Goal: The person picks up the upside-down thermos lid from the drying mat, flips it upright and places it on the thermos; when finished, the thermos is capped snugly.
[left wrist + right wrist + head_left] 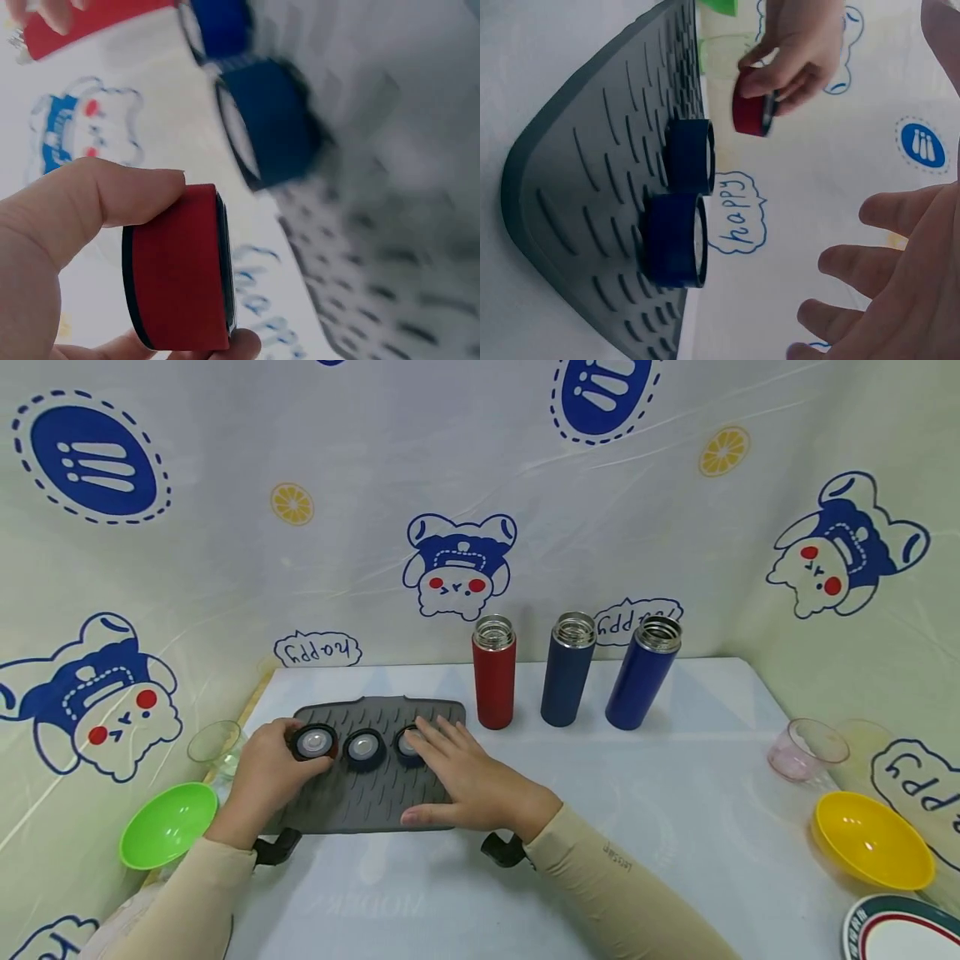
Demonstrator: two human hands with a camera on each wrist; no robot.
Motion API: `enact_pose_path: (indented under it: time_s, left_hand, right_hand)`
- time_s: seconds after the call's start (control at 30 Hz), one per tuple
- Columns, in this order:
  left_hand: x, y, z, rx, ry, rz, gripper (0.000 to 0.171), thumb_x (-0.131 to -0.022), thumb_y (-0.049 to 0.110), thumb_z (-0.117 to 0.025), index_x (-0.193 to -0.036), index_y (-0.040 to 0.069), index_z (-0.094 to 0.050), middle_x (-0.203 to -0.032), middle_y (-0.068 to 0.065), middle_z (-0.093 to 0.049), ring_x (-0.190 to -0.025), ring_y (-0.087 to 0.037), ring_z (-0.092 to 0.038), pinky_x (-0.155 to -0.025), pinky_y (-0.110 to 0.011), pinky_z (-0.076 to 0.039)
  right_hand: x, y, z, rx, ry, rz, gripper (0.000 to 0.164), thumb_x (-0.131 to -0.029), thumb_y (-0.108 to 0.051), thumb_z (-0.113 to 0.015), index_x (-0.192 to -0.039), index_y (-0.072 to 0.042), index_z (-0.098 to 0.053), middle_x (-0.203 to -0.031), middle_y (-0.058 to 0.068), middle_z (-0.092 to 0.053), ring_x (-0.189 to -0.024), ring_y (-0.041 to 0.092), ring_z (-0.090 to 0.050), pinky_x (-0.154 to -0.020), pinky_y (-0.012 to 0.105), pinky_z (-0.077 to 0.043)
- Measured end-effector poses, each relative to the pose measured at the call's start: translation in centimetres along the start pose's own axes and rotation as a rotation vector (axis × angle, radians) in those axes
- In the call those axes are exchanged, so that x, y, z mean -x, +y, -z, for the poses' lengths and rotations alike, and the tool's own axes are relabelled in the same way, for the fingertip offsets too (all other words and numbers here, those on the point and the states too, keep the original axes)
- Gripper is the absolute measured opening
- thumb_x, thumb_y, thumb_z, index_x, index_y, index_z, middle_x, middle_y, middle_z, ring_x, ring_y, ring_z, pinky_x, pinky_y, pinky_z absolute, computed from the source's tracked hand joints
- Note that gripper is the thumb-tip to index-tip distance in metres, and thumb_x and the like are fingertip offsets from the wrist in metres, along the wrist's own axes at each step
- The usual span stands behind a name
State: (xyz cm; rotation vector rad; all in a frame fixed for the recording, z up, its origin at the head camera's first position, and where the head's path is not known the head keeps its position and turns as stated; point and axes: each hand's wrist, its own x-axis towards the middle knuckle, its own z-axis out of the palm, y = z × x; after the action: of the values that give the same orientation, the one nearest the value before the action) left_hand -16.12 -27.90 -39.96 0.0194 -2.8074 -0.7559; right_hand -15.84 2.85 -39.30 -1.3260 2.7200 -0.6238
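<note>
Lids, mat and bottles on a white worktop (690,810). The dark grey, grooved mat (356,810) lies near the worktop's far left corner. The left grip (273,768) holds the red lid (178,277), thumb on one side and fingers on the other, raised over the mat's left side. The dark blue lid (690,156) and the bright blue lid (676,240) sit side by side on the mat, silvery inner faces upward. The right grip (472,781), its fingers spread and holding nothing, hovers over the mat's right side, in front of the bright blue lid from where I stand.

Close to the worktop's far edge, right of the mat, stand a red bottle (494,685), a dark blue bottle (567,681) and a bright blue bottle (642,685), their steel mouths uncovered. At the left edge: a green bowl (168,827) and a clear greenish glass (217,743). At the right edge: a pinkish glass (802,756), a yellow bowl (870,843) and, nearest the near right corner, a rimmed plate (911,935), partly out of view.
</note>
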Motion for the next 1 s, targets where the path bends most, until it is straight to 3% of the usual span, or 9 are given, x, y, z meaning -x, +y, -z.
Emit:
enact_pose_path:
  time_s: [0.23, 0.37, 0.53, 0.73, 0.87, 1.0]
  left_hand:
    - [1.2, 3.6, -0.1, 0.107, 0.028, -0.082, 0.064, -0.066, 0.015, -0.082, -0.118, -0.006, -0.052, -0.102, -0.017, -0.052, -0.082, -0.027, -0.052, -0.067, -0.04, -0.048]
    - [1.8, 5.4, -0.9, 0.153, 0.033, -0.117, 0.067, -0.065, 0.015, -0.084, -0.12, -0.002, -0.051, -0.106, -0.014, -0.051, -0.087, -0.025, -0.052, -0.07, -0.04, -0.047]
    - [2.6, 7.6, -2.0, 0.198, 0.005, -0.162, 0.07, -0.063, 0.021, -0.086, -0.121, 0.002, -0.051, -0.11, -0.01, -0.051, -0.096, -0.026, -0.052, -0.078, -0.041, -0.049]
    - [3.2, 9.1, -3.3, 0.251, -0.045, -0.216, 0.07, -0.062, 0.015, -0.085, -0.122, 0.005, -0.051, -0.111, -0.006, -0.049, -0.097, -0.022, -0.053, -0.079, -0.038, -0.051]
    - [3.5, 9.8, -3.9, 0.289, -0.069, -0.258, 0.07, -0.061, 0.012, -0.086, -0.122, 0.009, -0.051, -0.113, -0.002, -0.049, -0.1, -0.017, -0.051, -0.084, -0.038, -0.049]
    - [3.6, 10.4, -4.5, 0.296, -0.072, -0.319, 0.07, -0.06, 0.01, -0.087, -0.121, 0.013, -0.052, -0.114, 0.001, -0.047, -0.1, -0.014, -0.049, -0.086, -0.038, -0.048]
  right_hand:
    - [-0.1, 0.4, -0.3, -0.067, -0.006, -0.018, 0.092, -0.079, -0.078, -0.037, -0.151, -0.03, -0.004, -0.156, -0.003, -0.001, -0.14, 0.026, -0.001, -0.108, 0.048, -0.01]
    - [-0.2, 0.8, -0.4, -0.133, 0.002, -0.039, 0.088, -0.082, -0.075, -0.038, -0.15, -0.032, -0.004, -0.156, -0.003, -0.006, -0.14, 0.021, -0.003, -0.108, 0.047, -0.016]
    - [-0.3, 1.4, -0.3, -0.216, 0.033, -0.057, 0.084, -0.085, -0.071, -0.04, -0.151, -0.029, -0.008, -0.154, -0.006, -0.011, -0.139, 0.015, -0.009, -0.106, 0.046, -0.023]
    - [-0.4, 2.0, -0.5, -0.308, 0.072, -0.078, 0.077, -0.09, -0.062, -0.042, -0.15, -0.021, -0.019, -0.15, -0.005, -0.026, -0.135, 0.011, -0.023, -0.105, 0.037, -0.027]
    - [-0.3, 2.5, -0.8, -0.419, 0.085, -0.1, 0.073, -0.092, -0.056, -0.046, -0.149, -0.017, -0.025, -0.141, -0.002, -0.041, -0.126, 0.012, -0.041, -0.1, 0.035, -0.037]
    - [-0.2, 2.8, -1.0, -0.512, 0.093, -0.104, 0.065, -0.092, -0.051, -0.05, -0.144, -0.013, -0.037, -0.117, -0.006, -0.059, -0.1, 0.01, -0.057, -0.084, 0.028, -0.048]
